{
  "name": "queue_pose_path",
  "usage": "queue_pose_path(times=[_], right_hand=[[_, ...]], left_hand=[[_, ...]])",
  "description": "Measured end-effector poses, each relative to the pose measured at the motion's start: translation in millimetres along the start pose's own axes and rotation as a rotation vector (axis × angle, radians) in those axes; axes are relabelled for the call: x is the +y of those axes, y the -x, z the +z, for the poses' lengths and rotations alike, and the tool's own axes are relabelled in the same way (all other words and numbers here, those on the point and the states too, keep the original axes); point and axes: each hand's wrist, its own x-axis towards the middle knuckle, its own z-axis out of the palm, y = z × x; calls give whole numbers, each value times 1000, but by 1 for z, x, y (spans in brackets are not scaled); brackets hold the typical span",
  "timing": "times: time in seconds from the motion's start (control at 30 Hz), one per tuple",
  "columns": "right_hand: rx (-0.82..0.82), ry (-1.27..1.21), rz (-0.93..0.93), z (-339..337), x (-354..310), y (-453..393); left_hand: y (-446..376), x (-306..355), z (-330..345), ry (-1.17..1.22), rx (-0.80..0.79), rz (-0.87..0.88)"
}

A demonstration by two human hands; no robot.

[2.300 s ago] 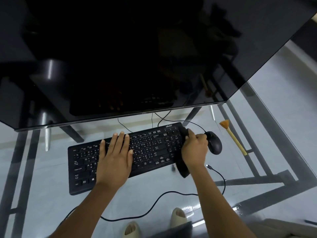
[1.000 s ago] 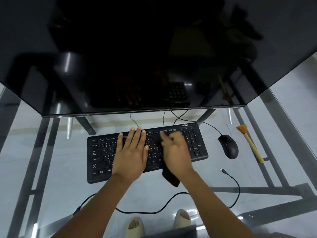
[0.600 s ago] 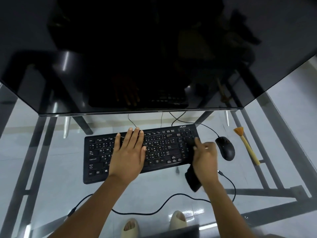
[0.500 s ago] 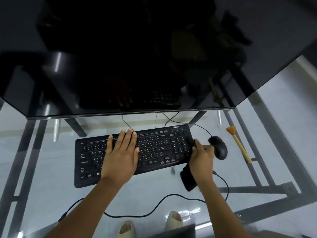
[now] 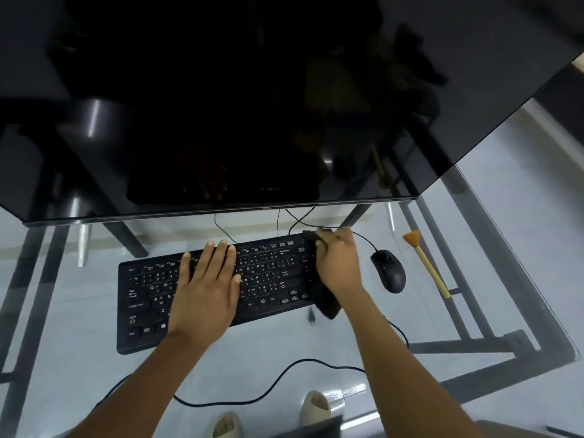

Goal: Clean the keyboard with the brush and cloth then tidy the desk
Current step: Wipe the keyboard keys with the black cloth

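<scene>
Fingers of the right hand (image 5: 338, 263) are curled round a dark cloth (image 5: 325, 303), gripping it and pressing it onto the right end of the black keyboard (image 5: 268, 273); the cloth's far end shows past the fingertips at the keyboard's back right corner, and its loose tail hangs off the front edge onto the glass worktop (image 5: 79, 352). Fingers of the left hand (image 5: 205, 289) lie straight and slightly spread, flat on the keys left of centre, holding nothing; this hand appears to steady the keyboard.

The keyboard's long axis runs left to right across the worktop, tilted a little so that its right end lies farther from the person. From the cloth, the unwiped length extends leftward along that axis, toward and beneath the left hand. A further pass would probably travel leftward, and the left hand would need to shift to expose the covered keys.

Right of the keyboard, apart from it, lies a black mouse (image 5: 388, 271); farther right lies the brush (image 5: 426, 263), bristles away from the person and nearer the right hand. A dark monitor (image 5: 252, 105) overhangs the scene. A loose cable (image 5: 252, 398) lies along the near worktop.
</scene>
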Motion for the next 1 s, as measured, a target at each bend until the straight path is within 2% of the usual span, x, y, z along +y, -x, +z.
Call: queue_pose_path(times=[0.1,0.13,0.23,0.3,0.4,0.47,0.57,0.63,0.7,0.77,0.83,0.9,1.0], right_hand=[[88,-24,214,0,3,-14],[78,-12,190,6,-6,-12],[-78,-11,-114,24,-40,11],[-117,-13,-221,24,-45,14],[0,-8,20,20,-37,-1],[3,-93,59,26,-48,7],[-191,-77,-259,44,-81,41],[-220,-54,-369,42,-80,46],[-118,-62,-255,35,-68,32],[-5,-58,-95,30,-57,22],[26,-65,-63,35,-60,27],[-75,-66,-178,46,-74,45],[-299,-136,-398,54,-96,63]], left_hand=[[1,-1,1,5,-8,-10],[1,-1,1,7,-8,-13],[1,-2,0,2,-1,-10],[0,0,0,7,-5,-8],[0,0,1,5,-17,-17],[0,0,1,8,-22,-19],[-1,-1,0,42,-69,-21],[-1,-6,-4,104,-59,-2],[5,-23,-15,161,-3,-44],[21,-48,-25,173,102,-161],[42,-74,-29,165,162,-288],[58,-89,-24,165,140,-360],[69,-97,-11,227,84,-369]])
